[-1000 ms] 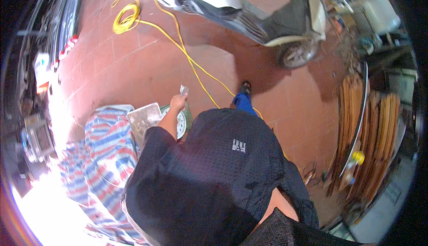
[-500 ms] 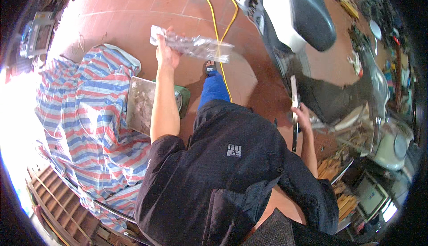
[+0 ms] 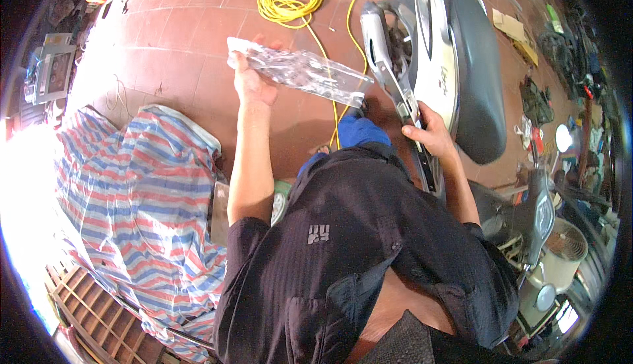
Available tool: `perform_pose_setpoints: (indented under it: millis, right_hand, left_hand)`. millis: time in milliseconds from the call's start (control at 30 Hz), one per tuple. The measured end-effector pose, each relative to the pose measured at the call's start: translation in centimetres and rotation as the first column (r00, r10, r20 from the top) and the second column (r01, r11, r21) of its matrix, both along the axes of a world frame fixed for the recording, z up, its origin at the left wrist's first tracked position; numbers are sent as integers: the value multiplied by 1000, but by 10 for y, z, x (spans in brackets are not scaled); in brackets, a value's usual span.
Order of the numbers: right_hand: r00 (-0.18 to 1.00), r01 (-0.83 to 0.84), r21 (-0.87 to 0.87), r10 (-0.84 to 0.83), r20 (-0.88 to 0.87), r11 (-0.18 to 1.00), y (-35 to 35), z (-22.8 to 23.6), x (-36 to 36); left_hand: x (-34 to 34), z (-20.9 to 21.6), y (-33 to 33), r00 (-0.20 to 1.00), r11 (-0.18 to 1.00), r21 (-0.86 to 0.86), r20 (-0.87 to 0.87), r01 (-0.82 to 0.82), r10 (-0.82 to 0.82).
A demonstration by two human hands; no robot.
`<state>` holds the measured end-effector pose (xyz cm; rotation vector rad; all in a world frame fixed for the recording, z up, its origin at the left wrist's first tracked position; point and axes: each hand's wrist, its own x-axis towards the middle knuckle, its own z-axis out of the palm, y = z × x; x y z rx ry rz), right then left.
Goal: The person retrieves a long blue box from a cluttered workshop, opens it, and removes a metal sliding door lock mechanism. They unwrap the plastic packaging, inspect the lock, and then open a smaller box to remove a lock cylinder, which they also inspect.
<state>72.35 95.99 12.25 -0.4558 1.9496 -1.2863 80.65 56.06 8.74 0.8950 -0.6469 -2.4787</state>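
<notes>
In my left hand (image 3: 254, 87) is a crinkled clear plastic sleeve (image 3: 313, 77), gripped at its left end and stretching out to the right over the floor. I cannot make out what, if anything, lies inside it. My right hand (image 3: 433, 133) has its thumb and fingers closed round a long, narrow silver-and-black bar (image 3: 426, 166). The bar's dark lower part shows small light spots; its kind is unclear. Just beyond this hand stands a white motorbike (image 3: 440, 67) with a black seat (image 3: 480, 74), overlapping the bar's upper end in view.
A coil of yellow cable (image 3: 290, 1) lies on the red tiled floor, its strands running toward my feet. At left a striped tarp (image 3: 145, 186) covers something bulky beside a scale (image 3: 280, 202). Cardboard (image 3: 511, 28) and a fan-like round grille (image 3: 566, 240) are at right.
My view has shifted, bringing the motorbike and cable coil further into it. My right hand has moved up and slightly left with the bar, closer to the motorbike. The left keeps the sleeve.
</notes>
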Motion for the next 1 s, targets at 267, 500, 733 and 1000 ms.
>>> perform_pose_setpoints:
  millis: [267,500,733,1000]
  right_hand:
    - [882,-253,195,309,-356,948,-137,-9,-203]
    - [783,-337,288,437,-443,896,-282,-7,-341]
    - [836,-150,289,277,-473,946,-401,-11,-436]
    - [893,-117,315,239,-382,942,-463,27,-547]
  left_hand:
    - [-137,9,-146,972,978,-41,-129,-203,196]
    - [-255,9,-280,963,975,23,-157,-220,221]
    - [-417,3,-414,987,998,22,-150,-58,60]
    - [-601,25,-457,992,985,-113,23,127,-125]
